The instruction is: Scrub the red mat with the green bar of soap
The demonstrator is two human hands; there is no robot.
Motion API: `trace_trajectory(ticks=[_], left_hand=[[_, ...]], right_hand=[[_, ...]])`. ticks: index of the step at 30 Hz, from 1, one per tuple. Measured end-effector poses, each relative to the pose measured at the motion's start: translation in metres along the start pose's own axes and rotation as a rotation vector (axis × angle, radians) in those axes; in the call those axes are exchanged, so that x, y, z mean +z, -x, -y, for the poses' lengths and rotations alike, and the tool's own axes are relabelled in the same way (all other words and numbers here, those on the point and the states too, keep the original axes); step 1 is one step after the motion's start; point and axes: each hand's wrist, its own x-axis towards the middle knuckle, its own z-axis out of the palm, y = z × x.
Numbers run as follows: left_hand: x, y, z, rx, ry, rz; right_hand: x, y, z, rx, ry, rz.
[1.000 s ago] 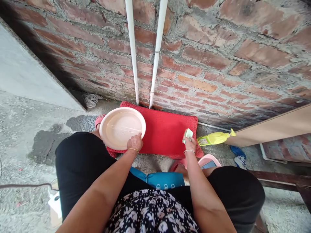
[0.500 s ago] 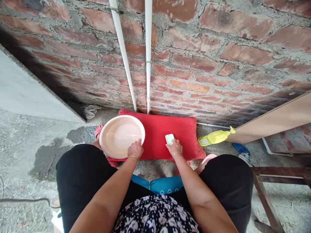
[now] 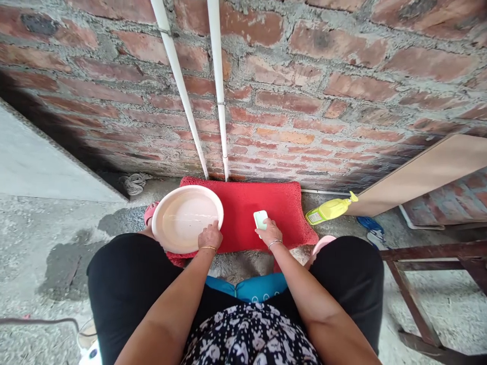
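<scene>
A pale pink plastic basin (image 3: 158,230) with what looks like shallow clear water in it rests on the left part of a red cloth-covered low stand (image 3: 238,213). My left hand (image 3: 210,236) is closed on the basin's near right rim, its fingertips over the edge. On the right half of the red cover is a small white and pale green rectangular dish (image 3: 260,218), which looks like a soap dish. My right hand (image 3: 271,232) grips its right side, with the fingers hiding part of it.
A yellow pump bottle (image 3: 329,210) leans or lies just right of the stand. Behind is a brick wall (image 3: 277,101) with two white pipes (image 3: 219,91). A dark wooden frame (image 3: 416,299) stands at right; a board (image 3: 418,172) leans on the wall. Wet patches mark the floor at left.
The whole view has shifted slightly, moving the wall, stand and bottle leftward in the picture. Both hands keep their holds on the basin rim and the dish.
</scene>
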Motion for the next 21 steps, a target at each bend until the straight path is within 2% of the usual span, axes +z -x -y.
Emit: trace_trajectory(ticks=[3, 6, 9, 13, 15, 21], left_hand=[[0.003, -0.002, 0.001, 0.001, -0.007, -0.017], [0.004, -0.002, 0.001, 0.000, -0.016, -0.012], [0.003, -0.002, 0.001, 0.001, -0.012, -0.009], [0.000, -0.001, 0.000, -0.002, -0.014, 0.002], [0.000, -0.001, 0.000, 0.000, -0.020, 0.008], [0.002, -0.002, 0.001, 0.011, -0.009, -0.007]], right_hand=[[0.013, -0.001, 0.020, -0.154, 0.052, 0.031], [0.017, -0.003, 0.025, -0.221, 0.122, 0.049], [0.009, -0.008, 0.006, -0.147, 0.123, 0.019], [-0.003, -0.015, -0.035, 0.115, -0.008, -0.010], [-0.003, -0.015, -0.046, 0.198, -0.068, -0.004], [0.000, -0.004, -0.038, 0.154, -0.044, -0.041]])
